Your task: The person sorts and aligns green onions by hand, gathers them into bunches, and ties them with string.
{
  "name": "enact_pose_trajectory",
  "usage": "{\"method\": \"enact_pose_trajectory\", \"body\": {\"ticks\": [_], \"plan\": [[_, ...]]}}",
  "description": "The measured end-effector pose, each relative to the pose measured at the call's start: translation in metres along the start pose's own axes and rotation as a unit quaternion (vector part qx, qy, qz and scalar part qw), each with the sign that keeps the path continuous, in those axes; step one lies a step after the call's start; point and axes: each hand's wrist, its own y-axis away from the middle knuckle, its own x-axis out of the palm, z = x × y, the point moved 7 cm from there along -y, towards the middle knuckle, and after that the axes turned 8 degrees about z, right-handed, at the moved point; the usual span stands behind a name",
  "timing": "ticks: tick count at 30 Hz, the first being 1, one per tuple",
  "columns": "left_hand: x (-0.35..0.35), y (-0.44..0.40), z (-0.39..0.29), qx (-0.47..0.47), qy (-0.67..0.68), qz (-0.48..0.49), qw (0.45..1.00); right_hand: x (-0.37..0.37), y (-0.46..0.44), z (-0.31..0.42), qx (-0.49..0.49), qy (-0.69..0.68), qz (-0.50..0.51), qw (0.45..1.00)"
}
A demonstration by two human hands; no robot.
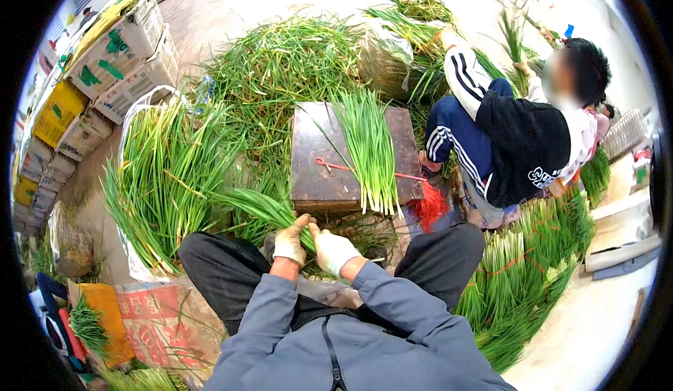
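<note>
My gloved left hand is wrapped round a small bunch of garlic chives, its leaves pointing away to the left. At the stem end, my gloved right hand is closed with its fingertips on the same chives; its grip is partly hidden. Just ahead stands a low, dark-topped box. A neat bundle of chives lies on it, pale stems toward me, across a red tie. More red ties hang at the box's right corner.
A white sack of loose chives stands at my left. Trimmed leaves pile up behind the box. A co-worker sits at the right, beside tied chive bundles. Stacked crates line the far left.
</note>
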Motion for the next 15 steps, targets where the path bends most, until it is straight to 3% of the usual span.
{"method": "enact_pose_trajectory", "body": {"ticks": [3, 5, 6, 7, 9, 11, 12, 13, 15], "plan": [[-0.010, 0.005, -0.023, 0.080, 0.000, -0.030, 0.996, -0.018, 0.001, 0.016, -0.109, -0.100, 0.069, 0.987], [-0.007, 0.011, -0.047, 0.123, 0.001, -0.026, 0.992, -0.031, -0.030, -0.012, -0.168, -0.271, 0.033, 0.947], [0.002, 0.017, -0.058, 0.135, 0.000, -0.013, 0.991, -0.053, -0.037, -0.031, -0.107, -0.307, 0.001, 0.946], [0.005, 0.019, -0.067, 0.139, -0.005, 0.002, 0.990, -0.062, -0.053, -0.061, 0.016, -0.196, -0.103, 0.975], [0.014, 0.024, -0.087, 0.170, -0.040, 0.005, 0.985, -0.069, -0.074, -0.099, 0.140, -0.080, -0.230, 0.960], [0.035, 0.036, -0.110, 0.199, -0.083, 0.005, 0.976, -0.061, -0.087, -0.086, 0.157, -0.017, -0.199, 0.967], [0.037, 0.032, -0.120, 0.201, -0.113, 0.005, 0.973, -0.046, -0.096, -0.062, 0.087, 0.055, -0.131, 0.986], [0.038, 0.028, -0.128, 0.199, -0.141, 0.003, 0.970, -0.042, -0.097, -0.033, -0.086, -0.052, -0.110, 0.989], [0.049, 0.023, -0.146, 0.190, -0.160, 0.026, 0.968, -0.055, -0.114, -0.021, -0.129, -0.246, -0.186, 0.942]]}}
